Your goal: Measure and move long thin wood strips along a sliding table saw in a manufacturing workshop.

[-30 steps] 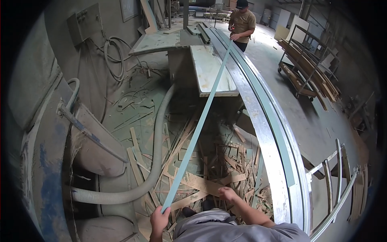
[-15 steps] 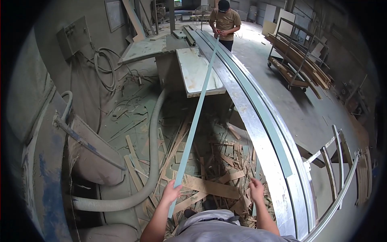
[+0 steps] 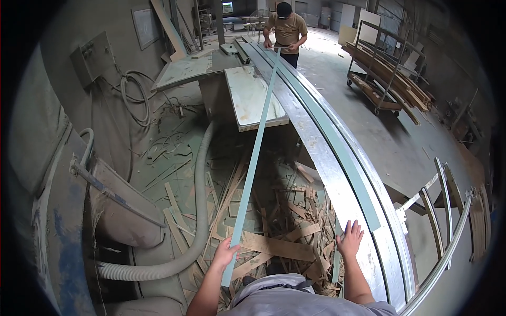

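My left hand [image 3: 225,254] is closed around the near end of a long, narrow pale-green strip [image 3: 255,152]. The strip slants up and away over the scrap-strewn floor and crosses the long metal sliding table [image 3: 321,174] toward a co-worker [image 3: 285,32] at the far end. With fingers spread, my right hand [image 3: 350,239] rests at the left edge of that metal table. Just beyond its fingertips ends a second pale-green strip [image 3: 348,171], lying lengthwise on the table. The co-worker's hands are around a small thin piece by the first strip's far end; its kind is unclear.
Wood offcuts [image 3: 282,246] cover the floor in front of me. A ribbed hose [image 3: 200,210] curves past on the left. A pale machine tabletop [image 3: 253,97] juts out ahead. On the right stand a metal frame [image 3: 443,210] and a cart of boards [image 3: 377,95].
My right hand has moved up and right from beside the metal table onto its edge, its fingers opening. The co-worker's hands have spread apart. The held strip's far end has shifted slightly left.
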Demonstrator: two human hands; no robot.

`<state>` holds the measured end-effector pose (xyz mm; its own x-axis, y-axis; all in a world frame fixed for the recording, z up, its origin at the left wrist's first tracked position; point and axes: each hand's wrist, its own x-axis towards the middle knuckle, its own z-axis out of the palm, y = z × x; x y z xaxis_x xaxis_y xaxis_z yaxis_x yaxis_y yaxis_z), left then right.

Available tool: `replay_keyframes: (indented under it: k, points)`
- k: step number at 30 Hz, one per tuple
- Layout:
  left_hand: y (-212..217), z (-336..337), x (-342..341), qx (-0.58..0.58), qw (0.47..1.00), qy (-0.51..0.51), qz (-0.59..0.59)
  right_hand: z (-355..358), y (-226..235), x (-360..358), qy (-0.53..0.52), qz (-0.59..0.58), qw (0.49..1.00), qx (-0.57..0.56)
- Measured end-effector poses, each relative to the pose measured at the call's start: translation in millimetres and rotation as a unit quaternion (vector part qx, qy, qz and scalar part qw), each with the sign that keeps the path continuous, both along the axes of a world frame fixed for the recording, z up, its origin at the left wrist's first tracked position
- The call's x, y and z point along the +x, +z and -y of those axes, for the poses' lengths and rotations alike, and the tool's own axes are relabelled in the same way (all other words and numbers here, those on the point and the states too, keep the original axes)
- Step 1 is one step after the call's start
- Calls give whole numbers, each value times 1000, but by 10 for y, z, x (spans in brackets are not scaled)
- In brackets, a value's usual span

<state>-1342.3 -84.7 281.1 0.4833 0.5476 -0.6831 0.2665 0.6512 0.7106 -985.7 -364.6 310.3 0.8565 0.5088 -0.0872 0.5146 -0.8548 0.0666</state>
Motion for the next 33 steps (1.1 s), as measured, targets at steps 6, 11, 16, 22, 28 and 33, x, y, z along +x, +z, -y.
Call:
replay_keyframes:
  k: [6, 11, 16, 22, 28, 33]
  points:
    - [-43, 38, 36, 4, 1000, -8, -9, 31, -65, 20, 1, 11, 1000, 5]
    - [-25, 75, 36, 9, 1000, -11, -6, 7, -36, 16, -3, 7, 1000, -1]
    - [65, 69, 66, 20, 999, -9, -29, 17, -40, 25, 0, 11, 1000, -3]
    - [70, 94, 76, 27, 999, -1, -28, 24, -40, 29, 0, 9, 1000, -1]
    - [53, 97, 71, 15, 999, 4, -31, 34, -47, 35, 4, 10, 1000, 7]
    - [64, 112, 82, 20, 999, 4, -33, 43, -66, 38, 2, 7, 1000, 10]
